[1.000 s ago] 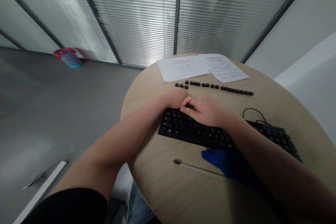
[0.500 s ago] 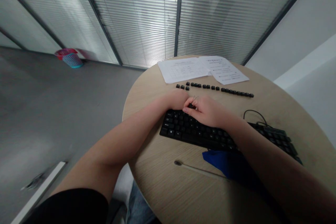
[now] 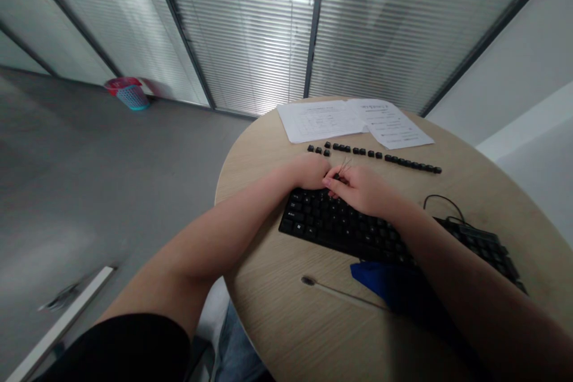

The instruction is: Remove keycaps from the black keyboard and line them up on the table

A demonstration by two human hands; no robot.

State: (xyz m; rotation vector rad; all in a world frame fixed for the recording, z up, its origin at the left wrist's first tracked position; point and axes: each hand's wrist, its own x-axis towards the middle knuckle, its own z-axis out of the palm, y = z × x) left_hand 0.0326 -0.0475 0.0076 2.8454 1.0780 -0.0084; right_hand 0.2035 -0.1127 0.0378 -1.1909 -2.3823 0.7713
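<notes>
A black keyboard (image 3: pixel 331 233) lies across the round table in front of me. My left hand (image 3: pixel 312 172) is curled at its far left edge, fingers hidden from view. Close beside it, my right hand (image 3: pixel 358 188) is closed in a pinch above the top rows of keys. Thin wire prongs of a keycap puller (image 3: pixel 345 163) stick up from between its fingers. A small dark piece shows at the pinch, but I cannot tell whether it is a keycap or the puller's handle. Loose black keycaps (image 3: pixel 409 163) stand in a row beyond both hands.
Printed papers (image 3: pixel 322 121) lie at the table's far side. A toothbrush-like brush (image 3: pixel 331 290) and a blue cloth (image 3: pixel 376 277) are near me, the cloth partly under my right forearm. A black cable (image 3: pixel 443 196) curls behind the keyboard. A basket (image 3: pixel 132 95) stands on the floor.
My right hand has lifted slightly away from the keys, and the wire prongs show more clearly. My left hand stays at the keyboard's edge. The whole view has shifted a little.
</notes>
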